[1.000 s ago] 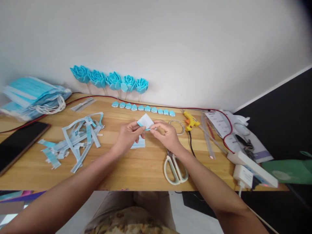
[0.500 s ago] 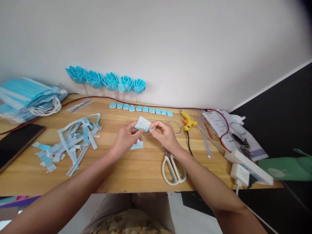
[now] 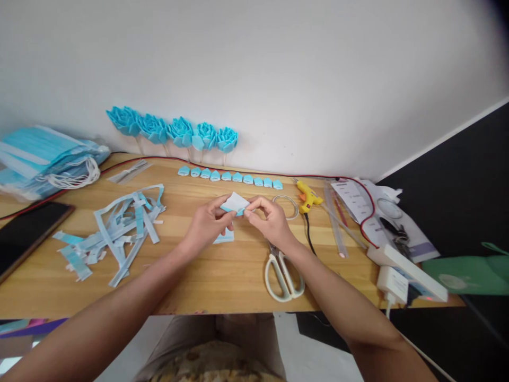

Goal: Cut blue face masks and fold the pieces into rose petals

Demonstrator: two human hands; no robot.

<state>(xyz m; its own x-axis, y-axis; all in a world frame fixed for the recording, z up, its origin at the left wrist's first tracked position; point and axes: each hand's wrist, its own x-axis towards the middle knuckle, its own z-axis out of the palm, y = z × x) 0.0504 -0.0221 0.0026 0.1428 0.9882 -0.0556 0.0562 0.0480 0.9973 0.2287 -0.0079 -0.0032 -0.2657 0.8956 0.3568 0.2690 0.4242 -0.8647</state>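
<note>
Blue-and-white piece, pinched
Left hand, right hand — each grip clamped on its ends, partly hiding them; scissors near bench's front edge, blades mostly covered.

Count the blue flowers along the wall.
5 blue flowers in one row: the leftmost nearest the masks, three in the middle, the rightmost behind the folded pieces. None looks hidden.

Wooden bench. Back-left corner: bagged blue masks. Left edge: dark phone. Left half: loose pile of cut strips. Along back edge: ten folded blue pieces in a row. Mid-bench: flat pale-blue piece. Near front edge, right of centre: white-handled scissors. Toward back right: yellow glue gun. Front-right corner: white power strip.
</note>
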